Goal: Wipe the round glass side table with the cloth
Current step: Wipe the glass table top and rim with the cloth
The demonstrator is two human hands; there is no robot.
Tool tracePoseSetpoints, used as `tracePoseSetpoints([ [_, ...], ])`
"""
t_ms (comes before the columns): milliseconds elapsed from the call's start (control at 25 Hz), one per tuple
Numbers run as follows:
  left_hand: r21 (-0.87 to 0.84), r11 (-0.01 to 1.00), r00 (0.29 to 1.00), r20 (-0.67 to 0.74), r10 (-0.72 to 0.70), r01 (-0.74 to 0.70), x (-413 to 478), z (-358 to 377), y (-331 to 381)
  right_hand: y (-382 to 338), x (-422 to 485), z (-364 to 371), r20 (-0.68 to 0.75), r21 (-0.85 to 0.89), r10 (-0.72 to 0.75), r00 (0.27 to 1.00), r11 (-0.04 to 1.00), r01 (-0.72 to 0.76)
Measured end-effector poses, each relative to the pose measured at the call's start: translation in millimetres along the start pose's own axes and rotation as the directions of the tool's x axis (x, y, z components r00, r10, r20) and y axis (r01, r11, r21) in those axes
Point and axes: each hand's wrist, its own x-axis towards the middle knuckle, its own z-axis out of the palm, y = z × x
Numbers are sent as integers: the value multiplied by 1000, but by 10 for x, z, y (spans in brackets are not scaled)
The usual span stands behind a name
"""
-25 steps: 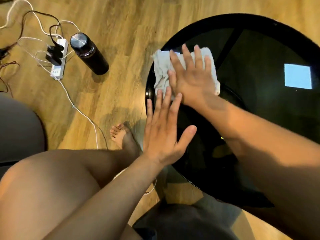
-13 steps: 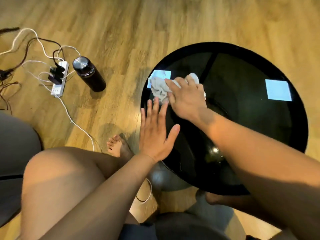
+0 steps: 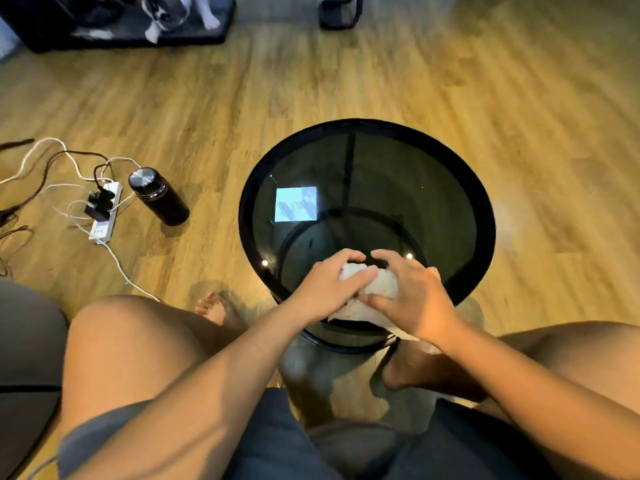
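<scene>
The cloth (image 3: 375, 289) sits bunched at the near edge of the table (image 3: 481, 216), over the glass. Left hand (image 3: 329, 289) and right hand (image 3: 412, 299) are both closed on it, fingers curled into the wad. The cloth appears soft, light and limp; it will fold wherever gripped, so a flat palm on top should serve best. The glass is likely smooth, hard and breakable; moderate pressure advised.

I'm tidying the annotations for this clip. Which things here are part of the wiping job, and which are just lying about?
Part of the job:
glass table
cloth, bunched in both hands
left hand
right hand

Just lying about:
bottle on the floor
power strip with its cables
dark items along the far edge
</scene>
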Motion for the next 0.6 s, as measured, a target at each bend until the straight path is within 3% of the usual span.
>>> tracePoseSetpoints([
  [80, -148, 988, 999, 24, -30, 33, -5, 14, 83, 24, 90, -197, -23, 47, 37, 999, 998, -36],
  [160, -211, 978, 999, 53, 5, 6, -4, -37, 143, 54, 111, -368, 147, 154, -7, 989, 988, -16],
  [240, -198, 980, 999, -31, 23, -28, 38, -79, 211, 119, 165, -531, 222, 321, -58, 973, 947, -17],
  [320, -55, 998, 983, -184, 13, -23, 146, -132, 222, 223, 296, -601, 100, 375, 8, 995, 926, -45],
  [440, 376, 926, 961, -266, 76, 31, 311, -283, 17, 426, 395, -322, -100, -61, 133, 986, 988, -140],
  [520, 603, 798, 955, -241, 172, 8, 398, -413, -200, 414, 270, 66, 22, -347, 57, 998, 937, -46],
  [600, 751, 660, 963, -178, 201, 2, 465, -493, -385, 428, 210, 373, 116, -510, 24, 993, 859, 38],
])
